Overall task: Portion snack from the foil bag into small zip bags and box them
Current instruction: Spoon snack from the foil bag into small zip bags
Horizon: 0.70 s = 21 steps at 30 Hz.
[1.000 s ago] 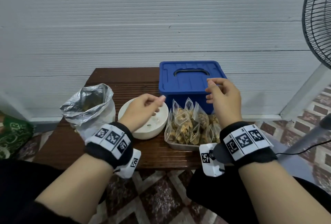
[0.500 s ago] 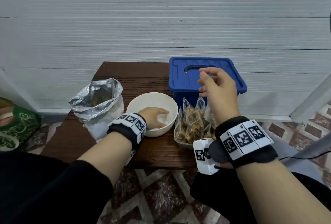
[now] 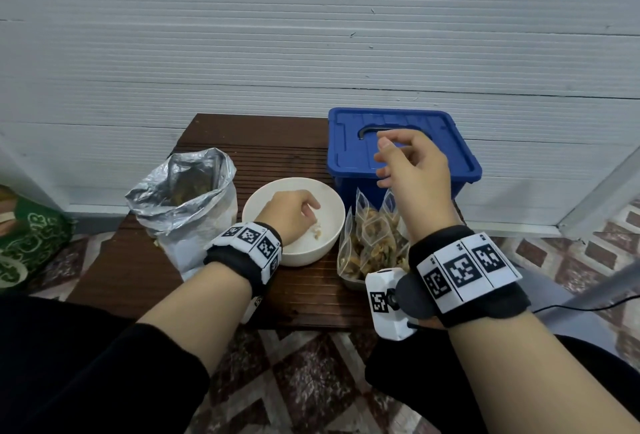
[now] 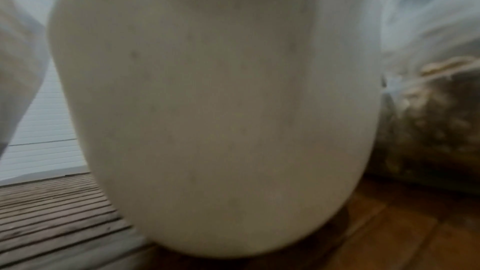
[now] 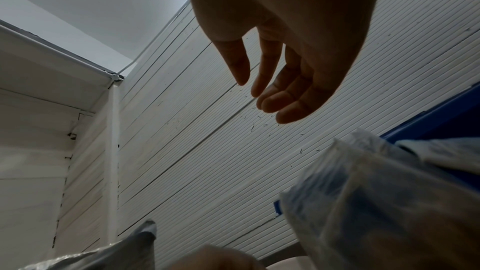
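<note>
The crumpled foil bag [image 3: 187,191] stands open at the table's left, snack inside. Beside it is a white bowl [image 3: 332,205] with a few snack bits [image 3: 316,225]. My left hand [image 3: 298,210] reaches down into the bowl with bent fingers next to the bits; whether they pinch any is hidden. The left wrist view shows only the bowl's outer wall [image 4: 207,110]. Several filled zip bags [image 3: 370,239] stand in a metal tray [image 3: 353,284]. My right hand [image 3: 384,159] hovers above them before the lidded blue box [image 3: 349,142], its fingers [image 5: 272,106] relaxed and empty.
The dark slatted wooden table [image 3: 263,142] is small and stands against a white panelled wall. The blue box fills its back right corner. A green patterned bag [image 3: 27,243] lies on the floor at the left. Patterned floor tiles [image 3: 311,381] are below.
My left hand has dropped from above the bowl's rim into the bowl. My right hand stays raised by the blue lid, and its pinched fingers have loosened.
</note>
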Motion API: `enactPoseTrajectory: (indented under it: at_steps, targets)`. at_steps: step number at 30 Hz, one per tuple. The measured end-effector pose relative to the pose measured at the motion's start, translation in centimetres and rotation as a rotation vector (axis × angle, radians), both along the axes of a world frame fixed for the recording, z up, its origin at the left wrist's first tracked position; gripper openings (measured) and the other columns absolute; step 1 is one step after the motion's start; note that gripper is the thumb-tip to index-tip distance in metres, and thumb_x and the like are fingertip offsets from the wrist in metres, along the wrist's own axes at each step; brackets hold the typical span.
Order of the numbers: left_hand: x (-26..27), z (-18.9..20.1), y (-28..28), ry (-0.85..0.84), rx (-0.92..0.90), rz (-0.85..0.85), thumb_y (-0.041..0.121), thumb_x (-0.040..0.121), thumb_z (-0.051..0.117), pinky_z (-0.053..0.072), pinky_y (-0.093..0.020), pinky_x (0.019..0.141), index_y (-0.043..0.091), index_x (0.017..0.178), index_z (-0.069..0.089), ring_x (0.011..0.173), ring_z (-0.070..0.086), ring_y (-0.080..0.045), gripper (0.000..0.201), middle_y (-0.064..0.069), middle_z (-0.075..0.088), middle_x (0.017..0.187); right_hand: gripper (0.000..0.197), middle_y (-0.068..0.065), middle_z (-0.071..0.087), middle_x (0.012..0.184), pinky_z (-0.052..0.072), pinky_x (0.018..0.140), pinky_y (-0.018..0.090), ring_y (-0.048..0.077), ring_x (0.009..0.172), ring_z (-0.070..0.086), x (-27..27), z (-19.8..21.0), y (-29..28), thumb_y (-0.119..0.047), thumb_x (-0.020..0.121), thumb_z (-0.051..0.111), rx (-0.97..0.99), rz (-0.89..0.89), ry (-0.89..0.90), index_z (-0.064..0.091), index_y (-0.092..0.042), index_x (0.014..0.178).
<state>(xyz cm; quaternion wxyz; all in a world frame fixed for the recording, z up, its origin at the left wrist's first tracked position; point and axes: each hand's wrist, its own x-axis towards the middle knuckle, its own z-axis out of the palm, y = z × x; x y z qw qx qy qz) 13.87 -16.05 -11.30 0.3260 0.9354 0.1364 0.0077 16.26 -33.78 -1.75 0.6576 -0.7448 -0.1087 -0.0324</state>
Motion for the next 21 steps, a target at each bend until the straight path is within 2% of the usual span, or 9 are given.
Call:
enactPoseTrajectory:
  at_steps: [4, 7, 9, 11, 13, 15, 18, 21]
  targets:
    - [-0.5, 2.4, 0.2, -0.262, -0.238, 0.123, 0.013, 0.090, 0.064, 0.050, -0.022, 0.067, 0.029, 0.095, 0.064, 0.077, 0.060, -0.006, 0.017, 0.011, 0.063, 0.087, 0.013, 0.005, 0.067, 0.086, 0.054, 0.084, 0.049, 0.021, 0.082, 0.063, 0.0, -0.1, 0.2, -0.025, 0.093, 0.058, -0.033, 0.023, -0.001, 0.061, -0.035, 0.085]
    - [-1.2, 4.4, 0.1, -0.434, -0.418, 0.143, 0.009, 0.091, 0.063, 0.053, -0.018, 0.067, 0.031, 0.094, 0.064, 0.076, 0.061, -0.001, 0.022, 0.008, 0.063, 0.088, 0.016, 0.007, 0.068, 0.088, 0.054, 0.083, 0.047, 0.025, 0.085, 0.064, 0.0, -0.4, 0.3, -0.022, 0.093, 0.057, -0.086, 0.065, 0.009, 0.062, -0.034, 0.084]
    - [-1.9, 5.4, -0.1, -0.503, -0.573, 0.127, 0.006, 0.092, 0.061, 0.055, -0.019, 0.068, 0.029, 0.096, 0.065, 0.085, 0.065, -0.008, 0.024, -0.002, 0.063, 0.094, 0.017, 0.006, 0.068, 0.089, 0.055, 0.083, 0.046, 0.024, 0.084, 0.065, 0.1, -0.6, 0.4, -0.019, 0.093, 0.057, -0.130, 0.102, 0.012, 0.063, -0.033, 0.085]
    - [-2.5, 6.2, -0.5, -0.551, -0.707, 0.108, 0.005, 0.093, 0.059, 0.057, -0.028, 0.074, 0.027, 0.098, 0.066, 0.089, 0.067, -0.014, 0.023, -0.011, 0.063, 0.099, 0.014, 0.003, 0.069, 0.091, 0.054, 0.086, 0.043, 0.020, 0.086, 0.065, 0.2, -0.8, 0.4, -0.019, 0.093, 0.057, -0.176, 0.148, 0.027, 0.065, -0.030, 0.090]
    - [-2.8, 6.9, -1.0, -0.589, -0.801, 0.079, 0.004, 0.094, 0.058, 0.057, -0.036, 0.081, 0.024, 0.100, 0.066, 0.089, 0.067, -0.016, 0.023, -0.009, 0.065, 0.097, 0.010, 0.001, 0.068, 0.094, 0.053, 0.089, 0.041, 0.017, 0.090, 0.064, 0.2, -1.0, 0.4, -0.022, 0.093, 0.057, -0.226, 0.194, 0.044, 0.064, -0.027, 0.097]
    - [-3.0, 7.5, -1.5, -0.606, -0.905, 0.046, 0.001, 0.094, 0.054, 0.057, -0.033, 0.079, 0.020, 0.102, 0.064, 0.084, 0.067, -0.011, 0.023, -0.002, 0.065, 0.090, 0.014, 0.000, 0.067, 0.098, 0.052, 0.091, 0.041, 0.016, 0.094, 0.063, 0.2, -1.2, 0.5, -0.024, 0.095, 0.054, -0.253, 0.221, 0.067, 0.062, -0.024, 0.106]
    - [-3.0, 8.1, -2.1, -0.612, -1.032, 0.034, -0.002, 0.095, 0.051, 0.057, -0.027, 0.076, 0.015, 0.104, 0.062, 0.079, 0.066, -0.007, 0.022, 0.001, 0.064, 0.084, 0.020, 0.003, 0.066, 0.097, 0.053, 0.090, 0.043, 0.018, 0.090, 0.064, 0.2, -1.4, 0.4, -0.025, 0.096, 0.053, -0.224, 0.218, 0.119, 0.059, -0.022, 0.114]
    - [-3.1, 8.0, -2.1, -0.611, -0.998, 0.039, -0.003, 0.094, 0.051, 0.057, -0.025, 0.073, 0.015, 0.102, 0.063, 0.078, 0.066, -0.006, 0.023, 0.004, 0.065, 0.082, 0.024, 0.011, 0.066, 0.098, 0.056, 0.082, 0.037, 0.022, 0.088, 0.065, 0.2, -1.3, 0.1, -0.019, 0.095, 0.056, -0.160, 0.233, 0.183, 0.057, -0.018, 0.119]
